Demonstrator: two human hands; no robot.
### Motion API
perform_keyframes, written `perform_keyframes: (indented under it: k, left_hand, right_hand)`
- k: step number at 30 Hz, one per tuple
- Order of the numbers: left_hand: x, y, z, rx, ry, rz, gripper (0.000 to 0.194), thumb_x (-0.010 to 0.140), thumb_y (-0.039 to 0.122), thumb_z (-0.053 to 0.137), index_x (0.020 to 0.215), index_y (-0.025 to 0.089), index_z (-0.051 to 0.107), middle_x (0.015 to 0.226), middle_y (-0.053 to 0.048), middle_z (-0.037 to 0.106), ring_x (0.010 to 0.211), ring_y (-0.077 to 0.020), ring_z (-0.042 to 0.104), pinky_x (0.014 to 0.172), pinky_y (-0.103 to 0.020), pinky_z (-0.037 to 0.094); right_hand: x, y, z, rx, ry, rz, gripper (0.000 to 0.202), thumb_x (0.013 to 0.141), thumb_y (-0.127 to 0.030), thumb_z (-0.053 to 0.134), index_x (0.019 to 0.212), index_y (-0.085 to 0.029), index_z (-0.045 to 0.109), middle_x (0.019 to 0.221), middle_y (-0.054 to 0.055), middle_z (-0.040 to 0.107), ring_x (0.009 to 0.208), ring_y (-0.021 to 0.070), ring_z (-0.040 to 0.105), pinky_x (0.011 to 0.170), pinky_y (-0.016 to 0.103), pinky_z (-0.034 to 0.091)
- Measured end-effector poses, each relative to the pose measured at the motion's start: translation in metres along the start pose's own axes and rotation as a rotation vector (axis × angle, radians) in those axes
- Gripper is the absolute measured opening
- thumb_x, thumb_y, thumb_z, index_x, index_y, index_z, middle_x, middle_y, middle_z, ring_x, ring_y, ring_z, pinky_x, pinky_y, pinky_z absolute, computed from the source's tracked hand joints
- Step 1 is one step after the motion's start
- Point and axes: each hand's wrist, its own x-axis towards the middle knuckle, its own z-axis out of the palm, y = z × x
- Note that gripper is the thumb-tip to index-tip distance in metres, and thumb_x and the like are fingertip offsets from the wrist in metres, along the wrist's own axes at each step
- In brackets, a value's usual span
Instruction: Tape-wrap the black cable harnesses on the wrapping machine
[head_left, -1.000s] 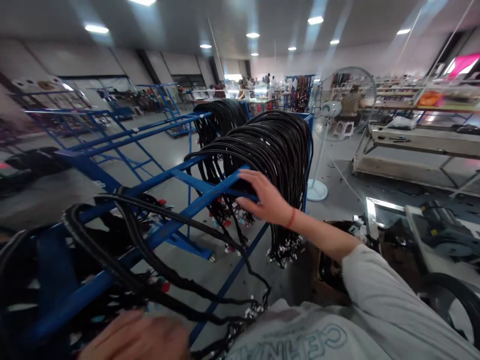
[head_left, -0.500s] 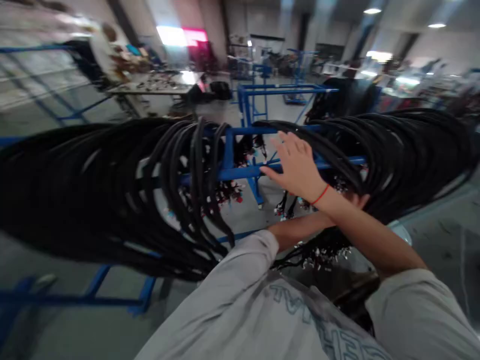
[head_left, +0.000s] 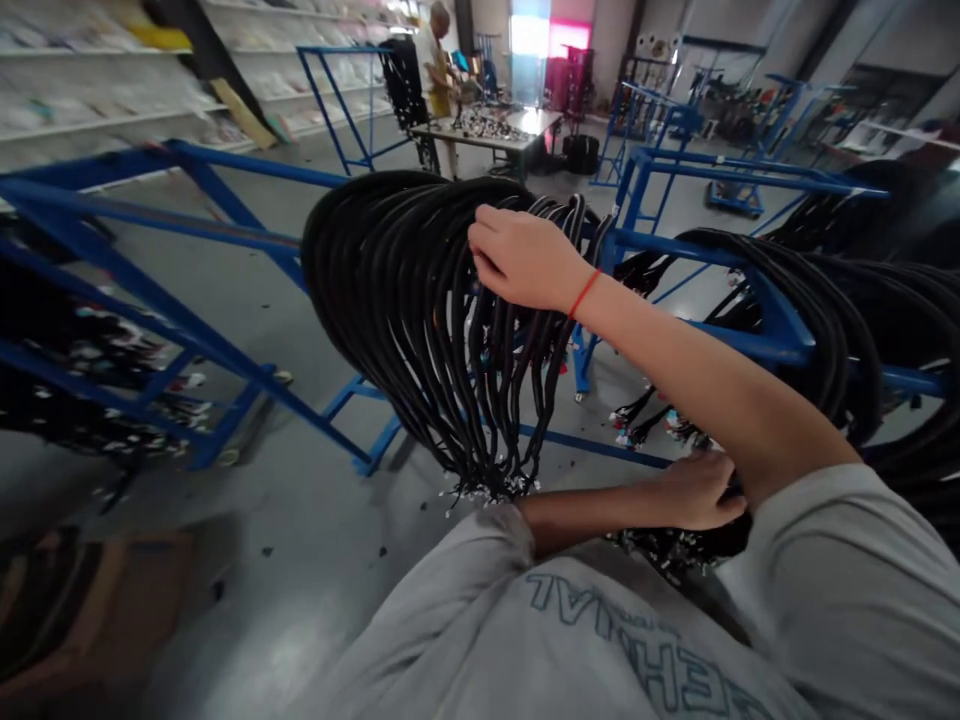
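From my end, far L: a cardboard box [head_left: 142,590] sits low in the corner, blurred. Above it, a blue rack [head_left: 251,163] runs L to R, its rails going in under a thick row of black harnesses [head_left: 390,270]. These drape over the rails approx. mid-view and taper down to a cluster of white connectors [head_left: 491,485]. In the bg, a co-worker [head_left: 433,60] stands by a table [head_left: 538,122].

I've got the R hand [head_left: 526,262] at the top of that row, toward its R end, fingers bent over the cables and prob. touching; can't tell if they pinch any. Red band [head_left: 584,293] on that wrist. R forearm crosses above the L one.

Further R and lower, my L hand [head_left: 697,490] points R, half curled, w/ dark cables just below; can't tell what, if anything, it grips. Far R, a second batch [head_left: 862,340] of black harnesses hangs over blue rails.
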Motion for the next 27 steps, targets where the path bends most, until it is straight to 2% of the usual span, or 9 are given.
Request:
perform_keyframes:
  k: [2, 5, 10, 12, 15, 18, 23, 25, 27]
  left_hand:
    - [-0.028, -0.004, -0.014, -0.034, 0.027, 0.010, 0.035, 0.092, 0.026, 0.057, 0.123, 0.012, 0.058, 0.132, -0.019, 0.062, 0.127, -0.0320, 0.057, 0.107, -0.046, 0.047]
    - [-0.072, -0.002, -0.047, -0.110, 0.201, 0.095, 0.027, 0.094, 0.021, 0.048, 0.118, 0.018, 0.059, 0.129, -0.013, 0.064, 0.126, -0.0230, 0.057, 0.109, -0.040, 0.045]
    - [-0.113, 0.006, -0.102, -0.054, 0.760, 0.155, 0.020, 0.097, 0.021, 0.043, 0.099, 0.020, 0.063, 0.106, -0.009, 0.071, 0.106, -0.0201, 0.064, 0.096, -0.039, 0.050]
    - [-0.116, 0.008, -0.113, 0.003, 0.902, 0.144, 0.020, 0.099, 0.024, 0.043, 0.095, 0.020, 0.062, 0.100, -0.009, 0.071, 0.101, -0.0203, 0.064, 0.092, -0.040, 0.051]
    - [-0.112, 0.009, -0.111, 0.056, 0.904, 0.114, 0.025, 0.101, 0.028, 0.039, 0.093, 0.020, 0.061, 0.096, -0.008, 0.070, 0.099, -0.0204, 0.065, 0.091, -0.040, 0.051]
    - [-0.108, -0.001, -0.108, 0.145, 0.963, 0.072, 0.024, 0.099, 0.036, 0.042, 0.105, 0.021, 0.060, 0.116, -0.011, 0.065, 0.116, -0.0241, 0.059, 0.102, -0.047, 0.046]
    - [-0.117, -0.049, -0.135, 0.227, 1.584, -0.156, 0.055, 0.097, 0.053, 0.045, 0.138, 0.017, 0.035, 0.153, -0.020, 0.033, 0.145, -0.0270, 0.032, 0.120, -0.048, 0.028]
    - [-0.113, -0.062, -0.141, 0.095, 1.604, -0.271, 0.061, 0.100, 0.057, 0.036, 0.141, 0.013, 0.032, 0.149, -0.023, 0.039, 0.138, -0.0256, 0.043, 0.116, -0.045, 0.036]
    - [-0.097, -0.062, -0.131, -0.036, 1.448, -0.376, 0.062, 0.100, 0.060, 0.026, 0.136, 0.012, 0.040, 0.137, -0.022, 0.054, 0.127, -0.0265, 0.055, 0.110, -0.044, 0.043]
  right_hand:
    - [-0.005, 0.004, 0.004, -0.009, 0.071, 0.036, 0.035, 0.099, -0.022, 0.030, 0.113, -0.011, 0.060, 0.120, 0.015, 0.059, 0.109, 0.0285, 0.057, 0.093, 0.045, 0.046]
    - [-0.023, 0.013, 0.002, 0.012, 0.087, 0.034, 0.034, 0.098, -0.021, 0.031, 0.109, -0.014, 0.062, 0.116, 0.012, 0.060, 0.108, 0.0276, 0.056, 0.094, 0.044, 0.045]
    - [-0.039, 0.022, 0.001, 0.059, 0.092, -0.014, 0.034, 0.097, -0.024, 0.035, 0.111, -0.017, 0.066, 0.115, 0.011, 0.063, 0.106, 0.0277, 0.056, 0.096, 0.047, 0.041]
    - [-0.037, 0.021, 0.003, 0.052, 0.079, -0.010, 0.036, 0.098, -0.028, 0.034, 0.109, -0.017, 0.067, 0.112, 0.012, 0.065, 0.108, 0.0297, 0.055, 0.096, 0.049, 0.040]
    - [-0.031, 0.019, 0.003, 0.010, 0.040, 0.010, 0.041, 0.099, -0.036, 0.033, 0.101, -0.017, 0.069, 0.107, 0.014, 0.067, 0.112, 0.0334, 0.052, 0.095, 0.052, 0.036]
    - [-0.029, 0.017, 0.002, -0.034, 0.012, 0.035, 0.046, 0.099, -0.042, 0.032, 0.094, -0.017, 0.070, 0.104, 0.014, 0.068, 0.112, 0.0349, 0.051, 0.095, 0.053, 0.035]
    - [-0.036, 0.013, -0.001, -0.065, 0.011, 0.070, 0.046, 0.101, -0.038, 0.029, 0.097, -0.015, 0.069, 0.103, 0.015, 0.068, 0.111, 0.0334, 0.052, 0.095, 0.051, 0.035]
    - [-0.046, 0.012, -0.002, -0.068, 0.030, 0.072, 0.045, 0.100, -0.036, 0.029, 0.098, -0.015, 0.068, 0.100, 0.015, 0.068, 0.111, 0.0332, 0.052, 0.093, 0.050, 0.036]
    - [-0.065, 0.015, -0.006, -0.071, 0.033, 0.089, 0.042, 0.100, -0.036, 0.032, 0.099, -0.014, 0.068, 0.099, 0.016, 0.068, 0.109, 0.0335, 0.053, 0.092, 0.049, 0.037]
